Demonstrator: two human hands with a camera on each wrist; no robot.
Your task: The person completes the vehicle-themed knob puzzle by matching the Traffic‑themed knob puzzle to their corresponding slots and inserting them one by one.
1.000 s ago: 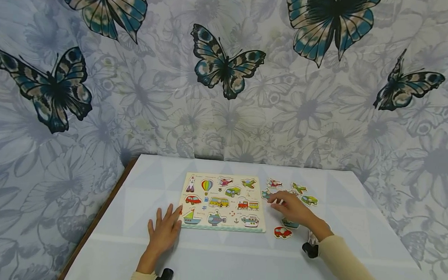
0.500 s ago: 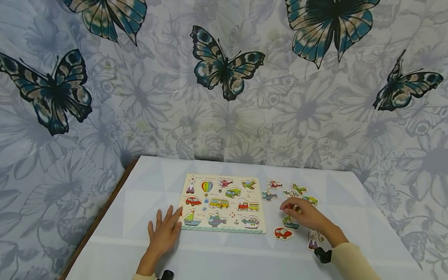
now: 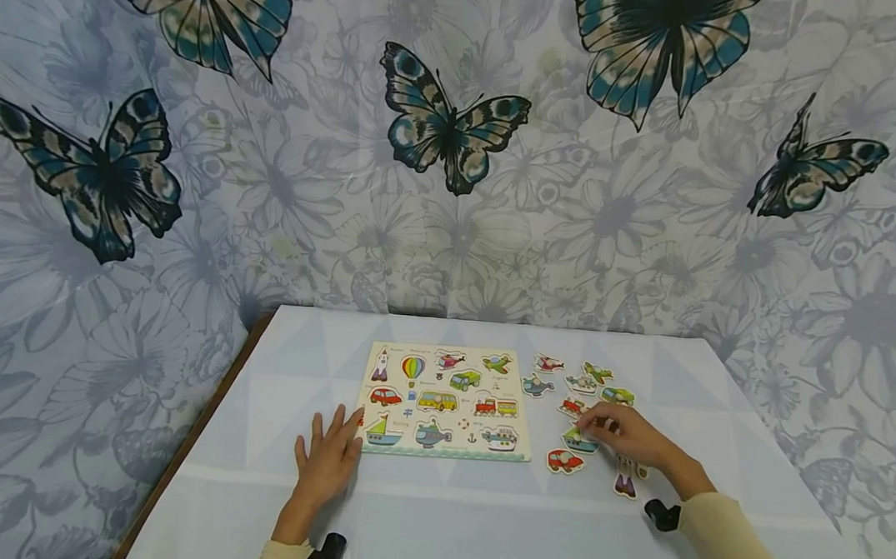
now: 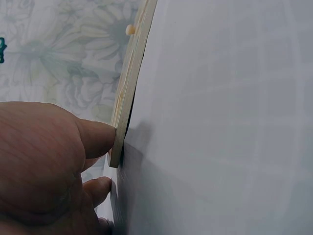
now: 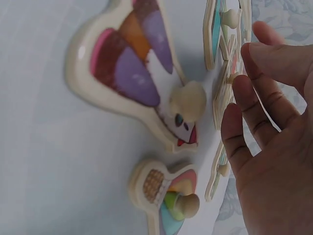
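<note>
Shifted nearer the person since the earlier frame, the right-hand grip (image 3: 627, 435) hovers beside the sailboat piece (image 3: 578, 444), fingers loosely parted with nothing visible in them, among loose vehicle pieces (image 3: 564, 461) right of the puzzle board (image 3: 459, 448) on the white worktop (image 3: 437, 521). Choosing a piece seems the step in hand, calling for a neat pinch on a knob (image 5: 230, 19). Fingers spread, the left-hand grip (image 3: 328, 451) touches the board's left edge (a wooden peg (image 4: 130, 30) atop it suggests one recess is filled).
</note>
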